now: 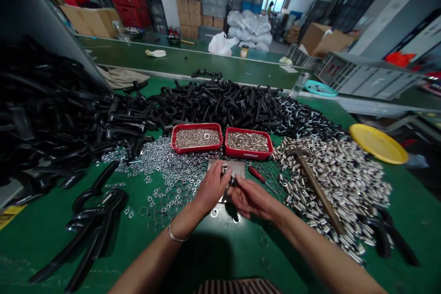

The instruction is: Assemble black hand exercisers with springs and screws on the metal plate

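Over a small metal plate (238, 168) at the middle of the green table, my two hands meet almost fingertip to fingertip. My left hand (211, 188) is closed on a shiny metal sleeve (225, 167), held upright between thumb and fingers. The fingers of my right hand (251, 196) are bent around a small dark piece (233, 181) right beside the sleeve; its kind is too small to tell. A red-handled screwdriver (257, 174) lies just right of the plate. Thin metal rings (214, 213) lie close to my hands.
Beyond the plate stand two red trays of tiny metal parts, left (197, 149) and right (248, 153). Black handles (220, 101) are heaped behind and at left. A hammer (319, 188) rests on metal sleeves (358, 170) at right. Washers (155, 158) spread at left. A yellow lid (378, 143) lies far right.
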Motion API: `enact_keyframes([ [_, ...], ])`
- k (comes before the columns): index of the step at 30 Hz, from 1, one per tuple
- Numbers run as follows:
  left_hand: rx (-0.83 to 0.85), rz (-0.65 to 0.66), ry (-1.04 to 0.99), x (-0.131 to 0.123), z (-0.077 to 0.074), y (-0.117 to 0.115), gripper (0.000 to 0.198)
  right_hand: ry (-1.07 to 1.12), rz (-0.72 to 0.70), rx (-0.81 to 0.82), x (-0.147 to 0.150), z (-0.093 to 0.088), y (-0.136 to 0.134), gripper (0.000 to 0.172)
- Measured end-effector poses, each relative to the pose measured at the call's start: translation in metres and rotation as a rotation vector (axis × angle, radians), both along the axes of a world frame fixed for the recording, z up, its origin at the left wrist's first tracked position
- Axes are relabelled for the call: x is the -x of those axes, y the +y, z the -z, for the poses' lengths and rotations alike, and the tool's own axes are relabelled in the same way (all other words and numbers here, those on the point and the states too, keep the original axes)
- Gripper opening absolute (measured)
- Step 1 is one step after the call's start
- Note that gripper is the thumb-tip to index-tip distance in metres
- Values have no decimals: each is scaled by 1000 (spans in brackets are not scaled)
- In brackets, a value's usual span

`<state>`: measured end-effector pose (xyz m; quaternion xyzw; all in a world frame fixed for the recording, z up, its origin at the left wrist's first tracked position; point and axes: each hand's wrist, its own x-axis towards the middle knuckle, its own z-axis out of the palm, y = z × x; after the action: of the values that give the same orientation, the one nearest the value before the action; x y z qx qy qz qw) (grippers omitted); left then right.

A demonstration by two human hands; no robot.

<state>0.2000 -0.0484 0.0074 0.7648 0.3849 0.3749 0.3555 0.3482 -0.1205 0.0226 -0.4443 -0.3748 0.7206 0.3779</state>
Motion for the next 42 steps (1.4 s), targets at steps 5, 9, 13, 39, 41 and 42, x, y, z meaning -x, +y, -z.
enact_keyframes([
  [5,225,-114,-85,-2,-1,-10,28,-295,333,-328,-1,-4,-5,39],
  [9,37,-145,5,-1,-8,-21,24,-82,205,-174,2,-2,-16,34],
  [13,31,-144,21,-2,-16,-32,24,-190,282,-300,3,-8,-24,35],
  [39,-362,162,944,-110,-46,123,14,-1204,410,-429,-204,-16,-50,33],
  [41,-334,162,989,-117,-39,130,14,-1523,395,-470,-227,-9,-55,32],
  [42,-327,162,1001,-117,-36,131,15,-1651,362,-460,-236,-4,-59,33],
])
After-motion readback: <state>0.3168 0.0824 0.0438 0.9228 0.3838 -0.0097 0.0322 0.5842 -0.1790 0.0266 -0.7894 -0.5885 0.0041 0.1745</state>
